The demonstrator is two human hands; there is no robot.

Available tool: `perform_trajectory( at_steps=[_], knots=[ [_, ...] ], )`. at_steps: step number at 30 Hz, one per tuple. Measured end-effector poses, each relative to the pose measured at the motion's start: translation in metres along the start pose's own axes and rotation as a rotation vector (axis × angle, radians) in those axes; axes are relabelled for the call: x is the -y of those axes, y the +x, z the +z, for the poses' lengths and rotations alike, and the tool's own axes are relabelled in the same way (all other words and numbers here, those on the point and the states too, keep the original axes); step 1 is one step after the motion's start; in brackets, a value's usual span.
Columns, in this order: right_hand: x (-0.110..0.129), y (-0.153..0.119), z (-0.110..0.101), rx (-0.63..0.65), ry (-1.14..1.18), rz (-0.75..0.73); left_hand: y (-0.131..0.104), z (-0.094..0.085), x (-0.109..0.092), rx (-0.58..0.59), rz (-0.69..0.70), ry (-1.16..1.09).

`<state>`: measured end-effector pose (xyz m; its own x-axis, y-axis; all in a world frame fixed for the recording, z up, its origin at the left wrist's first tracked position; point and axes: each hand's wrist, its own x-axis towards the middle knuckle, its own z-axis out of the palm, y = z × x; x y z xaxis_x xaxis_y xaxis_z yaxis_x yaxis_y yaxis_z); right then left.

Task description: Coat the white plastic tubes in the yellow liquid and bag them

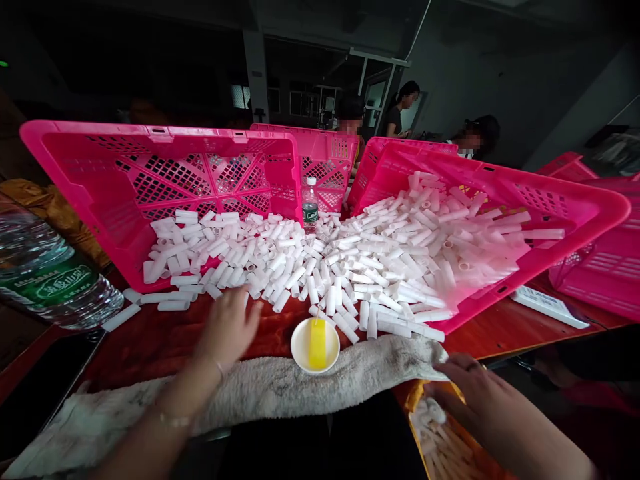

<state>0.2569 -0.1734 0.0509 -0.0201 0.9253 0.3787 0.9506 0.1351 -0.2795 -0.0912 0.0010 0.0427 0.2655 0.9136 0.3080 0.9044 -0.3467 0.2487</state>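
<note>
Short white tubes (280, 263) lie in a large heap, spilling from two tipped pink crates onto the red-brown table. My left hand (233, 327) is at the near left edge of the heap, smeared by motion, so its grip is unclear. On the right, my right hand (470, 383) hangs over a yellow-lined container (417, 440) with white tubes inside; its fingers are apart, with nothing seen in them. Between my hands, a small white bowl (296, 347) holds a yellow block (317, 343). The bowl rests by a grey towel (280, 393) along the table's front edge.
The left pink crate (80, 173) and right pink crate (545, 187) frame the heap. A small bottle (311, 207) stands between them. A large water bottle (55, 280) leans at far left. A white device (550, 307) lies at right. Several people are in the background.
</note>
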Motion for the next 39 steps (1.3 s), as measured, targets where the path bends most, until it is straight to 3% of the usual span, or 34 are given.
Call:
perform_trajectory(
  at_steps=[2, 5, 9, 12, 15, 18, 21, 23, 25, 28, 31, 36, 39],
  knots=[
    [0.004, 0.027, 0.008, 0.086, -0.008, -0.022, 0.03, 0.005, 0.037, 0.131, -0.205, 0.114],
    [0.032, 0.075, 0.035, 0.27, 0.03, -0.022, 0.052, 0.018, 0.06, 0.264, -0.277, 0.131],
    [0.065, 0.117, 0.077, 0.412, -0.056, 0.091, 0.048, 0.025, 0.051, 0.331, -0.242, 0.09],
    [0.071, 0.129, 0.099, 0.442, -0.088, 0.157, 0.036, 0.02, 0.035, 0.339, -0.201, 0.037],
    [0.065, 0.13, 0.099, 0.435, -0.092, 0.189, 0.017, 0.01, 0.024, 0.301, -0.159, -0.043],
    [0.053, 0.117, 0.079, 0.343, -0.05, 0.196, -0.008, 0.003, 0.022, 0.321, -0.071, -0.229],
    [0.043, 0.098, 0.063, 0.306, 0.285, 0.107, -0.029, 0.002, 0.024, 0.455, 0.03, -0.243],
    [0.042, 0.088, 0.067, 0.324, 0.549, 0.015, -0.036, 0.005, 0.021, 0.489, 0.035, -0.158],
    [0.045, 0.082, 0.083, 0.272, 0.646, -0.055, -0.038, 0.007, 0.013, 0.453, 0.029, -0.14],
    [0.051, 0.081, 0.112, 0.096, 0.559, -0.192, -0.038, 0.013, -0.004, 0.389, 0.081, -0.269],
    [0.051, 0.081, 0.128, 0.033, 0.459, -0.326, -0.043, 0.025, -0.02, 0.345, 0.136, -0.424],
    [0.045, 0.079, 0.119, 0.116, 0.468, -0.389, -0.05, 0.052, -0.038, 0.287, 0.154, -0.553],
    [0.045, 0.078, 0.111, 0.189, 0.546, -0.26, -0.049, 0.06, -0.042, 0.261, 0.122, -0.578]
  ],
)
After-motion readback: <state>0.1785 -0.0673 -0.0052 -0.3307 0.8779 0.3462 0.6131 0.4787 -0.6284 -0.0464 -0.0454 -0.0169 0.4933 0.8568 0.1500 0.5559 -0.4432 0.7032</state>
